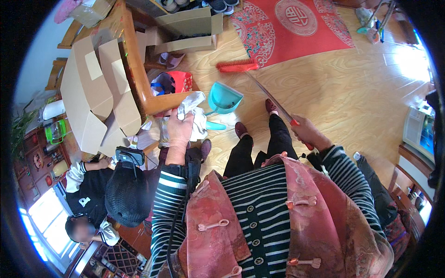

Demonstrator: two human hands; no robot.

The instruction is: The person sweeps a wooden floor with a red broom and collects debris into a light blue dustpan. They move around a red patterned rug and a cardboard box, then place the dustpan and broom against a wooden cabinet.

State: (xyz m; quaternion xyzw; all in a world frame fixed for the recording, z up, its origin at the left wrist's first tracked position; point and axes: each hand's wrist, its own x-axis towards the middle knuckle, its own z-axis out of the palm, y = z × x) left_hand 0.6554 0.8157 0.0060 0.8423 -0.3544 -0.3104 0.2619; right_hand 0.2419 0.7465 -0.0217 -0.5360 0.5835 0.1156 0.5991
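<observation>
Left hand (180,127): fingers closed around crumpled white paper (191,104).
Right hand (307,132): gripping the broom (237,66) handle; head at 12 o'clock.
Dustpan (224,98): teal, empty-looking, on the floor (333,88).
Progress: apparently sweeping hardly begun.

Both hands (180,129) (306,132) raised, fists closed

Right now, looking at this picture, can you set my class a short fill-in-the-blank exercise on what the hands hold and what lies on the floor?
1. The right hand holds the handle of a ____ with red bristles.
2. The left hand is shut on a crumpled white ____.
3. The dustpan on the floor is ____ in colour.
4. The rug on the wooden floor is ____.

Missing words: broom; cloth; teal; red
</observation>
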